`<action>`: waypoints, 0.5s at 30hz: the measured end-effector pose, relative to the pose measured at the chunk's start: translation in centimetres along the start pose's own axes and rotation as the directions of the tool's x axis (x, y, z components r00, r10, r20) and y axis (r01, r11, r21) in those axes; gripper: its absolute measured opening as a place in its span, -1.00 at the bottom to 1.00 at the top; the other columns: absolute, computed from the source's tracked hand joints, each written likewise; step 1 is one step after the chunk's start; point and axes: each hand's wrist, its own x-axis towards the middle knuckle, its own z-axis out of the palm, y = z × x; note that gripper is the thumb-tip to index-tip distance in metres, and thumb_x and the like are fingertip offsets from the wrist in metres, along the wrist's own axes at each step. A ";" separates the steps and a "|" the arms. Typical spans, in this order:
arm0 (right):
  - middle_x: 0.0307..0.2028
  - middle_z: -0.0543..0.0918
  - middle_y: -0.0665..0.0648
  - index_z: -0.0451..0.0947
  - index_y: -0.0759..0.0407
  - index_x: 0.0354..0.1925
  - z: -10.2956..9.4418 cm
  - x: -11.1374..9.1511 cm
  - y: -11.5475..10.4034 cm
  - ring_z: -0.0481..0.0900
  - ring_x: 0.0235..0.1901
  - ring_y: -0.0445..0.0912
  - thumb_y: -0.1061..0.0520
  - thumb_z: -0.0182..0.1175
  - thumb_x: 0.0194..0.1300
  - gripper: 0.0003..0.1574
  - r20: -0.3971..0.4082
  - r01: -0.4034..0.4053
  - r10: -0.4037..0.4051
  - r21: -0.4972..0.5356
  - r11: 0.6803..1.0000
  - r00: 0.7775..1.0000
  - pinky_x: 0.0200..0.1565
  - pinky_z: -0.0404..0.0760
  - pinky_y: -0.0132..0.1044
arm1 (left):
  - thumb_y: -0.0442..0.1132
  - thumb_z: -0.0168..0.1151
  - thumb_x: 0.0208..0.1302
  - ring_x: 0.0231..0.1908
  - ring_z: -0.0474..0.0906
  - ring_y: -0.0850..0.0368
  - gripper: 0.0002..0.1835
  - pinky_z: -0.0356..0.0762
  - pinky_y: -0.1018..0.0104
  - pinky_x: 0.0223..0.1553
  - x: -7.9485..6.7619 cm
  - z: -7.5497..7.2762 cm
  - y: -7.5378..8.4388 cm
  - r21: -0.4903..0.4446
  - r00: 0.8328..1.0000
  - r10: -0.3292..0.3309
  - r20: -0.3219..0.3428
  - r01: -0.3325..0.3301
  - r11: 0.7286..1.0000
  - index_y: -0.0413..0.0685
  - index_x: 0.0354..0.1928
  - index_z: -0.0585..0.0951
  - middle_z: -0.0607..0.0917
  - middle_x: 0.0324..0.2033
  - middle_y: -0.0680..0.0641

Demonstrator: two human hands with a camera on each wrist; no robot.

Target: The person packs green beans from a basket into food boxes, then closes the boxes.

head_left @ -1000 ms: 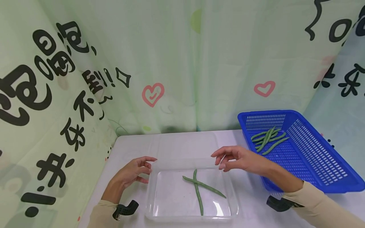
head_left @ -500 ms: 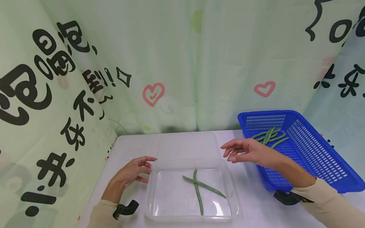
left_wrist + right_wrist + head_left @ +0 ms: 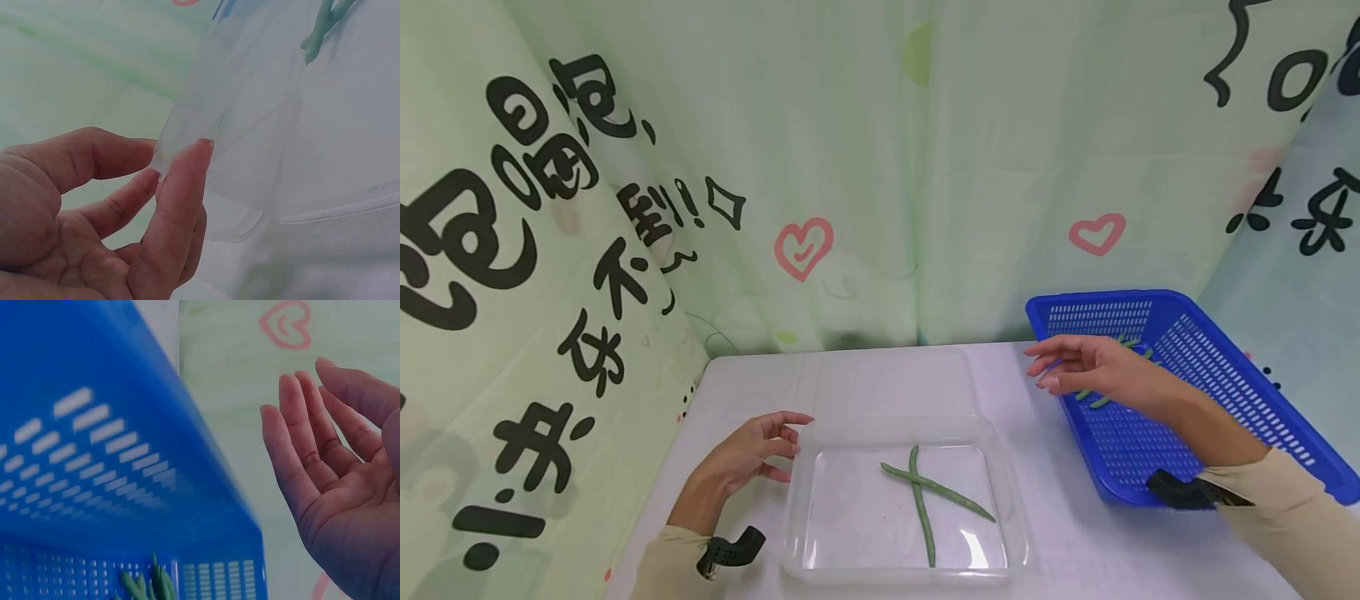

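At the left rim of a clear plastic container [image 3: 796, 533], my left hand [image 3: 743, 454] pinches the edge between thumb and fingers, as the left wrist view shows. Two green beans [image 3: 955, 496] lie crossed inside that container. Over the left side of a blue plastic basket [image 3: 1135, 454] hovers my right hand [image 3: 1093, 367], its fingers relaxed and holding nothing. The palm [image 3: 356, 506] looks bare in the right wrist view. Several green beans [image 3: 1101, 402] lie in the basket, partly hidden behind the right hand.
A white-covered table [image 3: 880, 383] bears the container and the basket. Pale green curtains [image 3: 917, 208] with black writing and pink hearts hang behind and on both sides. Each wrist wears a black strap [image 3: 733, 550].
My right hand has moved right and away from me, from above the container's far right corner to the basket. My left hand, the container and its two green beans have stayed put.
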 end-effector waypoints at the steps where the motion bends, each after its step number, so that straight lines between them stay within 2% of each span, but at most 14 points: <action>1: 0.09 0.66 0.19 0.42 0.18 0.35 -0.3 -0.1 0.2 0.69 0.02 -0.01 0.16 0.24 0.44 -0.43 -0.014 -0.011 0.011 -0.010 1.000 1.000 0.02 0.70 -0.22 | -0.41 0.21 0.34 -0.24 0.48 0.03 -0.46 0.74 0.13 -0.30 0.0 0.0 0.0 0.001 1.000 0.001 0.000 -0.001 1.000 -0.27 0.37 0.43 0.48 -0.23 -0.05; 9: 0.14 0.61 0.33 0.30 0.31 0.42 -3.2 -0.4 2.6 0.71 0.01 -0.02 0.10 0.19 0.49 -0.34 -0.081 -0.051 0.047 -0.045 0.998 0.996 -0.05 0.72 -0.22 | -0.41 0.22 0.33 -0.25 0.49 0.05 -0.45 0.73 0.14 -0.30 -0.1 0.0 0.0 0.001 1.000 0.003 -0.002 -0.003 1.000 -0.28 0.36 0.43 0.47 -0.23 -0.05; 15: 0.08 0.69 0.09 0.30 0.24 0.42 -5.6 -1.1 4.8 0.71 -0.03 -0.18 0.05 0.21 0.47 -0.32 -0.150 -0.100 0.083 -0.107 0.989 0.985 -0.06 0.70 -0.30 | -0.42 0.20 0.34 -0.23 0.48 0.01 -0.46 0.73 0.14 -0.31 0.0 0.1 0.0 0.005 1.000 0.002 -0.009 -0.002 1.000 -0.27 0.36 0.44 0.47 -0.23 -0.05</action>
